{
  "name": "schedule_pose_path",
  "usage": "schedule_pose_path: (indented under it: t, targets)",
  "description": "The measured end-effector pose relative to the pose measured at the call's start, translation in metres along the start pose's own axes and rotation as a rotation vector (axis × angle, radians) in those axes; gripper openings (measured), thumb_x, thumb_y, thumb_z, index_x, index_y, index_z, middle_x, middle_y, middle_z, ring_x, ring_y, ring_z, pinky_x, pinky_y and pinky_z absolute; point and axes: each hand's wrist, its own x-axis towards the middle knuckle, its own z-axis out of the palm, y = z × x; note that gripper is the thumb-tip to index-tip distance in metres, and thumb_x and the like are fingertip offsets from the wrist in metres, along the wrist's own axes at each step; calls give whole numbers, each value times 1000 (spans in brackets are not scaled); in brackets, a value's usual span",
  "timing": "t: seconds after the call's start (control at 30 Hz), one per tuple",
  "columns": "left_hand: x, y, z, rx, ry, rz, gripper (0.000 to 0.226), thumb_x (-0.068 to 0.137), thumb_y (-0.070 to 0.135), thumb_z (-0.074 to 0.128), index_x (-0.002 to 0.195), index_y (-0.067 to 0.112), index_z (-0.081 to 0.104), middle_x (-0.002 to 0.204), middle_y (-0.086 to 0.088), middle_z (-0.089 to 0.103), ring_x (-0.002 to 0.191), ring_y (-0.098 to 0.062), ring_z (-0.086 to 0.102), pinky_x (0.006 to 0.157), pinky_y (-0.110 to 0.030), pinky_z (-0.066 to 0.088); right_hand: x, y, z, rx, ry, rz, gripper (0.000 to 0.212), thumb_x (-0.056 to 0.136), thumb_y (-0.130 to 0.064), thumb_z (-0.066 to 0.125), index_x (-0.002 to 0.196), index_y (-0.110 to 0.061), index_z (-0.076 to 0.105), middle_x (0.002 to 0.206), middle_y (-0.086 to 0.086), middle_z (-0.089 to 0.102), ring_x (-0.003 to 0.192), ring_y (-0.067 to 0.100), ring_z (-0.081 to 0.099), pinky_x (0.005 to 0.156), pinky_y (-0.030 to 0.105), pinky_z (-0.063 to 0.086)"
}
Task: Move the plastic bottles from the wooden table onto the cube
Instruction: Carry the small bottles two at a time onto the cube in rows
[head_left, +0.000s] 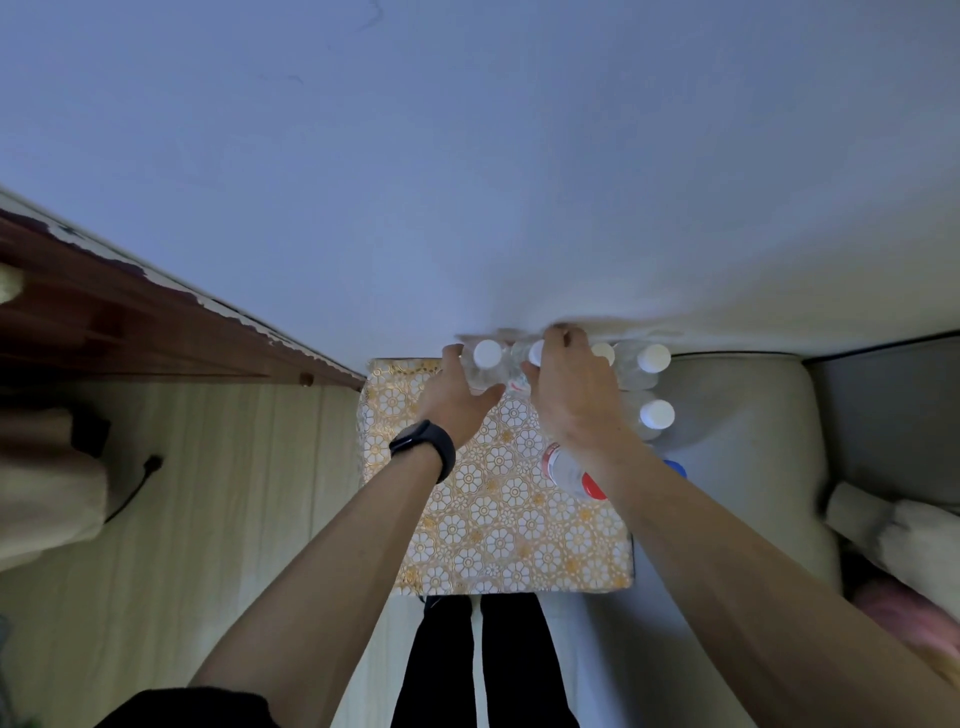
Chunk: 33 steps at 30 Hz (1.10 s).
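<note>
The clear bottles look light, thin-walled and easily dented, so we judge the body just under the cap the safest hold: our left hand (457, 395) curls round one white-capped bottle (485, 371), and our right hand (571, 395) closes over its neighbour (514, 376), both at the far edge of the flower-patterned top (493, 519) we take for the cube. More white-capped bottles (653, 364) stand to the right by a beige cushion (737, 441), and a red-capped one (569, 470) lies on its side under our right wrist. The wooden table (104, 322) runs along the left, above a pale plank floor (234, 493), and a plain wall (467, 156) rises behind.
</note>
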Motion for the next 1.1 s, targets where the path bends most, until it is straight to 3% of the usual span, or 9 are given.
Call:
schedule_pose_path:
  t: [0.17,0.37,0.5,0.6,0.83,0.97,1.1]
  targets:
    - [1,7,-7,42,-68,-49,68,87,25,73,140,10,33,108,-12,68,90,-30,67,78,-44,59,-2,-1,-1,30,-8,30,59,104,-40,47,147,-1,34,136,18,47,103,37,66,72,38,50]
    - [-5,3,-15,100,-20,21,66,90,23,67,146,14,34,116,-10,69,95,-27,69,79,-45,60,-3,0,-6,95,-58,11,50,101,-30,57,140,-4,42,126,17,56,112,35,62,81,38,48]
    - [-9,1,-17,166,20,107,69,89,27,69,146,27,31,117,-9,66,92,-27,67,76,-41,58,-8,6,-4,117,-30,-39,52,100,-23,59,146,-15,38,108,14,65,101,35,65,68,35,42]
    - [-7,5,-13,216,59,194,61,88,27,70,138,36,37,129,-9,57,101,-31,64,79,-42,58,-5,9,0,95,23,-68,50,102,-21,55,148,-14,37,103,13,67,94,35,67,64,35,40]
    - [1,0,-6,159,86,182,59,85,26,75,136,33,47,132,-11,55,110,-33,61,89,-47,54,-1,16,9,147,63,-108,45,102,-27,54,143,-12,40,98,14,68,88,35,67,62,34,37]
    - [-5,3,-8,266,67,216,61,90,28,71,142,27,39,138,-15,49,106,-37,63,83,-48,57,-5,20,9,246,68,-103,35,101,-27,55,135,-22,46,92,10,67,85,32,65,61,35,42]
    - [-12,6,-11,252,49,210,64,90,32,70,142,30,31,139,-13,47,100,-38,66,75,-50,59,-10,20,-2,318,7,-72,46,100,-28,58,144,-26,44,101,10,73,94,30,67,73,35,49]
